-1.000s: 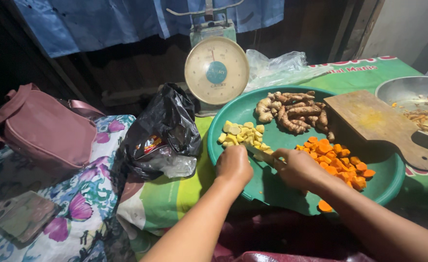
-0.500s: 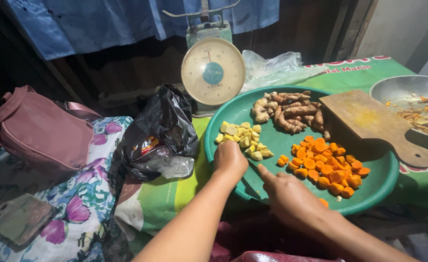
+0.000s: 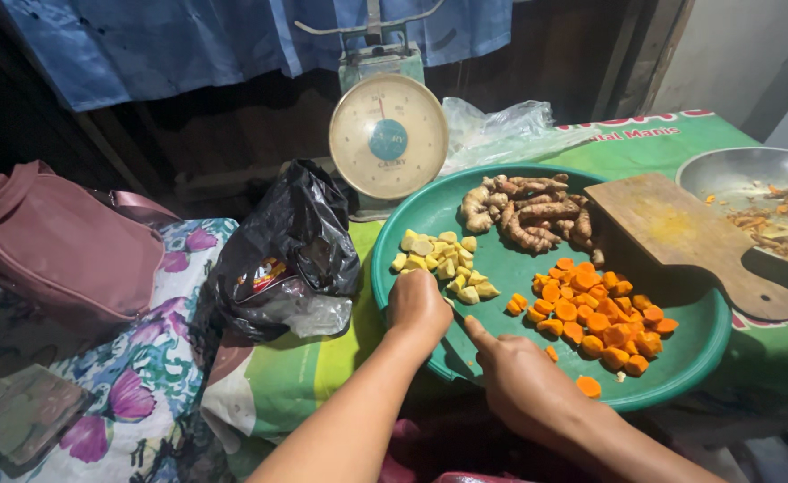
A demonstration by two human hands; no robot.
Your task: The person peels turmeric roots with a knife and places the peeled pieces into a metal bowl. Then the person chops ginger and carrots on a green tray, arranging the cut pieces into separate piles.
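Head view: pale yellow chunks (image 3: pixel 439 262) heap beside the loosely curled, empty left hand (image 3: pixel 418 307); right hand's (image 3: pixel 523 380) grip open, empty.

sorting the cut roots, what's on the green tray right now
On the green tray: pale yellow pieces, orange slices, whole roots, and a wooden cutting board resting on its right rim. The left hand and right hand cover part of the tray's near side.
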